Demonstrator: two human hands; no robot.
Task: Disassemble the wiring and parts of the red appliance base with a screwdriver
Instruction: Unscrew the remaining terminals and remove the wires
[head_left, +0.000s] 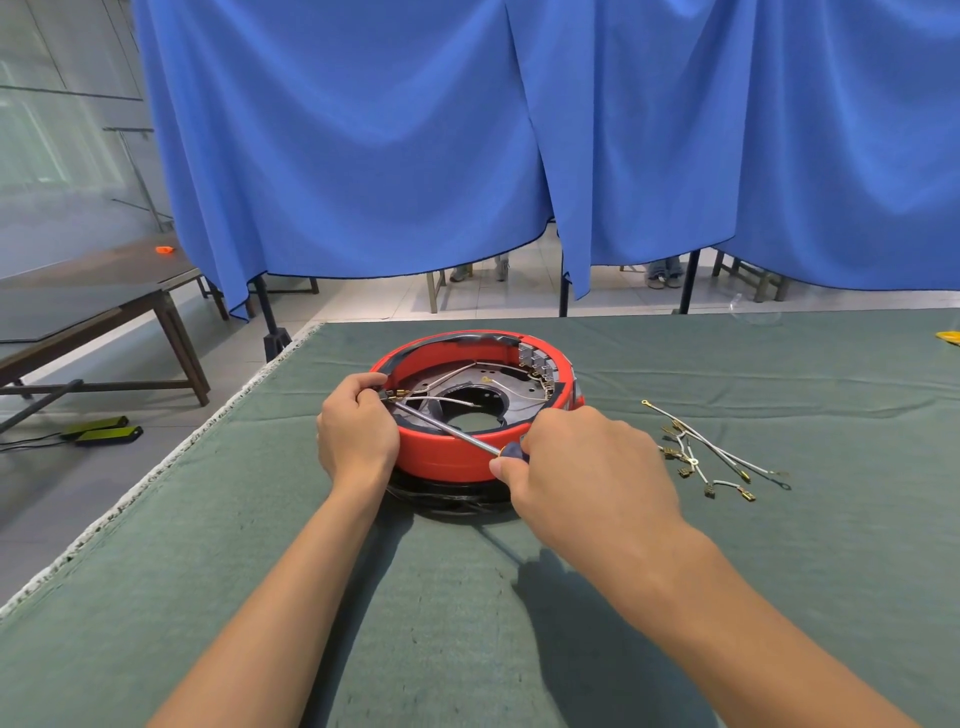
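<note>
The red appliance base (447, 457) sits on the green-covered bench (467, 597), near its far left part, open side up, resting on a black coiled cord (452, 501) that shows beneath its near edge. Inside the ring are a dark metal plate with a round central opening, several white wires (457, 400) with brass terminals, and a row of grey connector blocks (537, 358) on the far right inner wall.

The left hand (356, 431) grips the base's left rim, fingers curled over the edge onto a dark fitting with brass terminals. The right hand (587, 467) is clamped round the dark handle of a screwdriver (447, 428). The steel shaft crosses the near rim and slants up to the left, its tip meeting the fitting under the left fingers (371, 389). The 2 hands are apart, 1 at each side of the base.

A loose bundle of removed wires (711, 457) lies on the bench, well to the right of the base. A blue curtain (519, 145) hangs behind the bench. A dark side table (104, 312) stands at left.
</note>
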